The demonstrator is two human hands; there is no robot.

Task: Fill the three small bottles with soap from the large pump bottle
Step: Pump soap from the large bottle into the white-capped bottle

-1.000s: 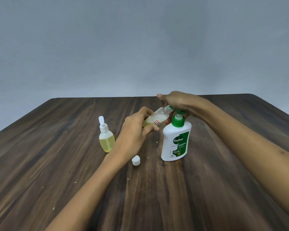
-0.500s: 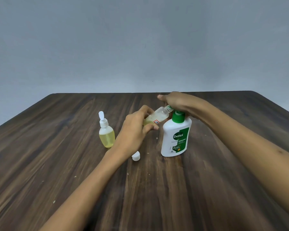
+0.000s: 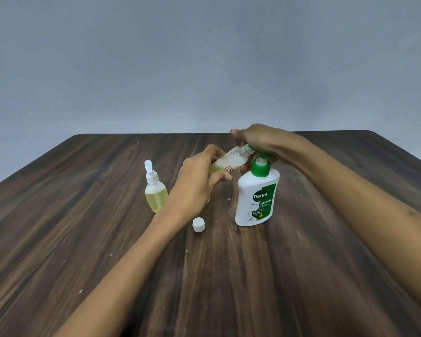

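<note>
Left hand [image 3: 195,183] is wrapped around a small clear bottle [image 3: 229,161], tilting it so the open neck points up toward two o'clock, right under the green spout of the large pump bottle [image 3: 255,198]. Neck and spout look to be touching or very nearly so; I can't separate them from here. Right hand [image 3: 258,142] sits on top of the pump head with the fingers curled over it, pressing down by the look of it, though the pump head itself is mostly hidden under the palm.

The pump bottle stands upright near the middle of the dark wooden table [image 3: 301,276], label facing us.

Progress, as I judge it: the bottle in hand holds only a shallow pool of yellowish soap at its low end, the rest of it clear, so it needs a good many more pumps. Its white cap [image 3: 198,225] lies loose on the table at about seven o'clock from the pump bottle, waiting to go back on.

Over at nine o'clock from the pump bottle stands another small bottle [image 3: 156,193], upright, flip-top lid open, yellow liquid filling most of its body. That one looks done bar snapping the lid.

A third small bottle? I can't see one; perhaps a sliver peeks out behind the left hand, too little to tell.
</note>
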